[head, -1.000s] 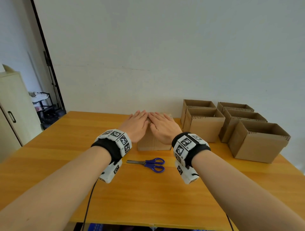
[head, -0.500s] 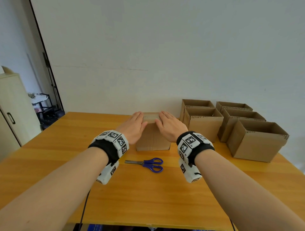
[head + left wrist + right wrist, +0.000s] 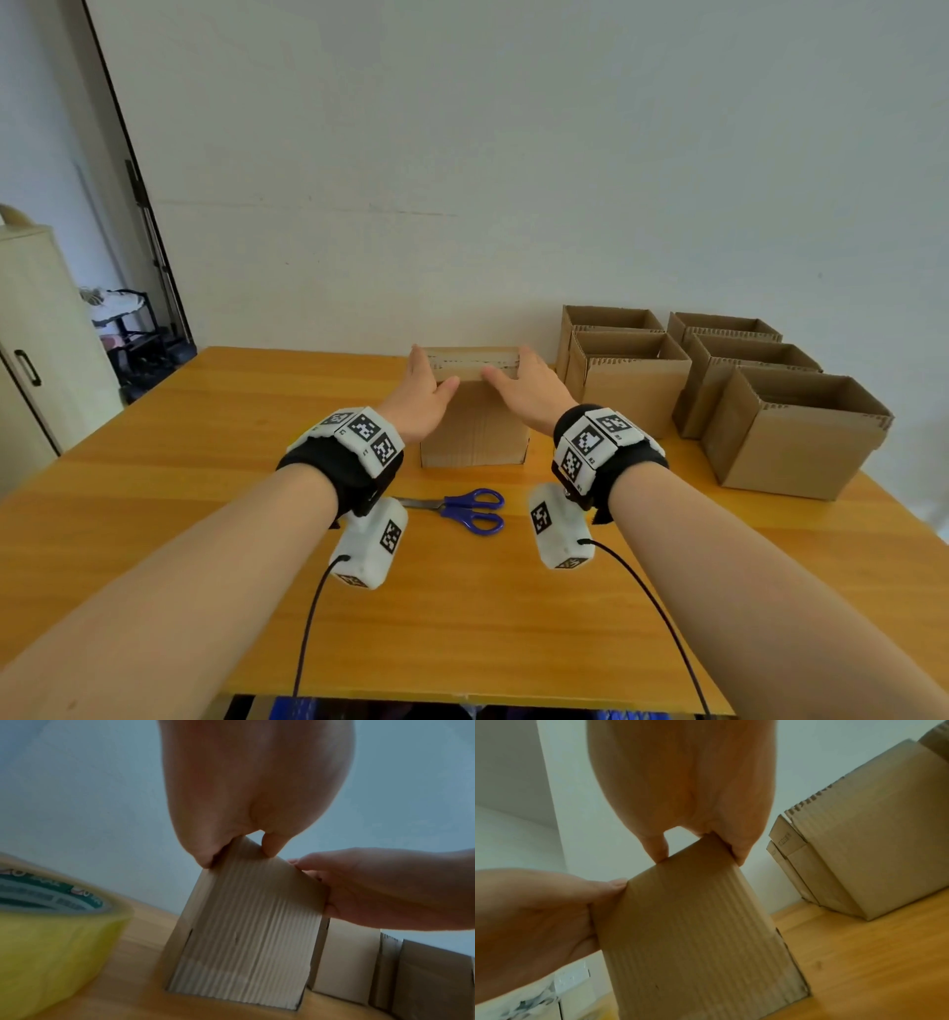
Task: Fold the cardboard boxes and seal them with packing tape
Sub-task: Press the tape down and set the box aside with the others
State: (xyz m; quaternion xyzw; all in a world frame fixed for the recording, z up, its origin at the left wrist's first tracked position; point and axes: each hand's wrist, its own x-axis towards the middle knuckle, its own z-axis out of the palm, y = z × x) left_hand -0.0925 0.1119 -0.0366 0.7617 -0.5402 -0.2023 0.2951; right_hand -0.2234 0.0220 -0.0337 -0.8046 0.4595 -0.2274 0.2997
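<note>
Hands slid apart: left hand, right hand each clamp box top corners.

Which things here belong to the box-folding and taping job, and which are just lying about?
In the job: cardboard box held by left hand and right hand; tape roll; scissors; five open boxes.

Lying about: cabinet; dark rack.

Both hands on box
</note>
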